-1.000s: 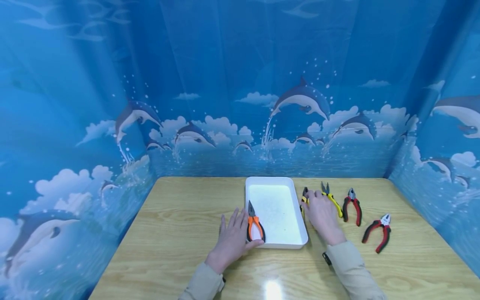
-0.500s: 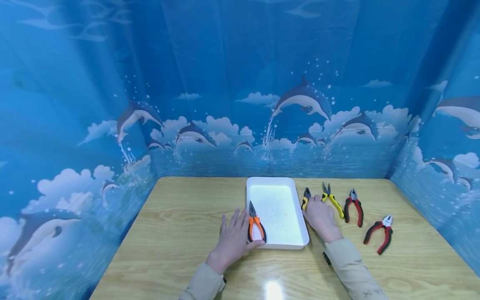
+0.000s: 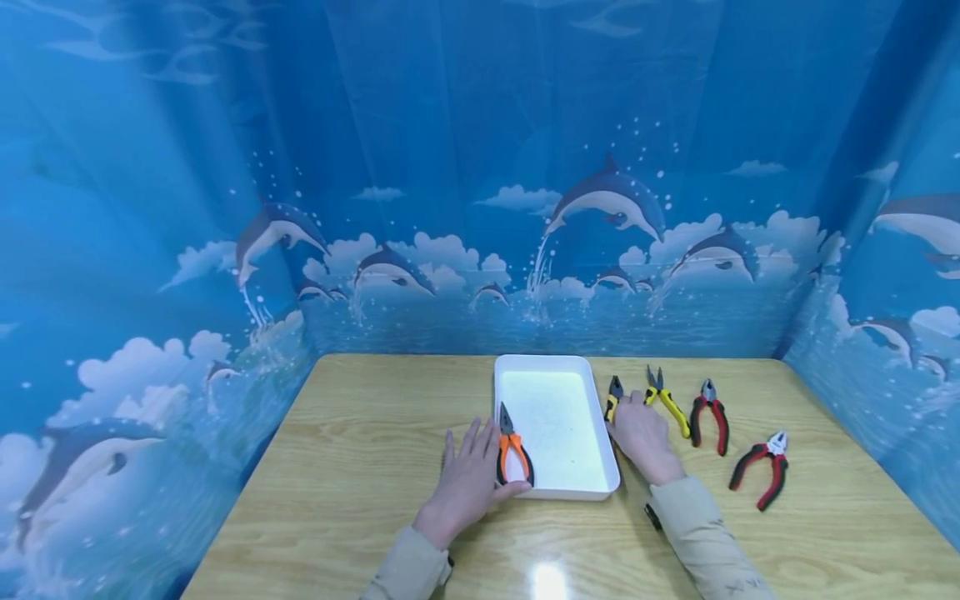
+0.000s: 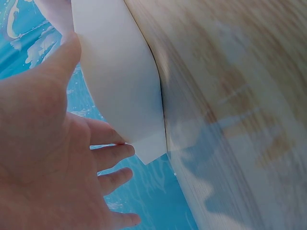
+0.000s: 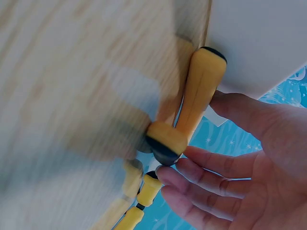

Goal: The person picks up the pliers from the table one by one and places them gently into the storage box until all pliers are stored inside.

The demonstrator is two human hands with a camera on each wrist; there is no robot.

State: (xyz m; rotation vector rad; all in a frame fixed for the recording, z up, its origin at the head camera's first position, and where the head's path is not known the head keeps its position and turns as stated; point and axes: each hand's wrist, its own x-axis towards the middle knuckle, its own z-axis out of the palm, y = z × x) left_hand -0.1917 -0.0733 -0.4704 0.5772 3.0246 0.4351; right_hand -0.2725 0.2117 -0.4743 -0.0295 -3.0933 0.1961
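Near far desk edge (image 3: 405,357), yellow-and-black pliers (image 3: 613,404) were pinched by right hand (image 3: 645,435), white rectangular tray (image 3: 562,437) touched by straight-fingered left hand (image 3: 465,482).

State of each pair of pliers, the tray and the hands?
white tray, open side up
orange pliers, in white tray, jaws look closed, handles apart
yellow-black pliers, handles apart
yellow pliers, jaws parted
left red-black pliers, handles apart
right red-black pliers, handles apart
left hand, fingers straight, at white tray
right hand, touching yellow-black pliers, grip unclear

a table (image 3: 352,450) bears a white tray (image 3: 576,425), two yellow pliers (image 3: 612,407) and two red pliers (image 3: 709,401).
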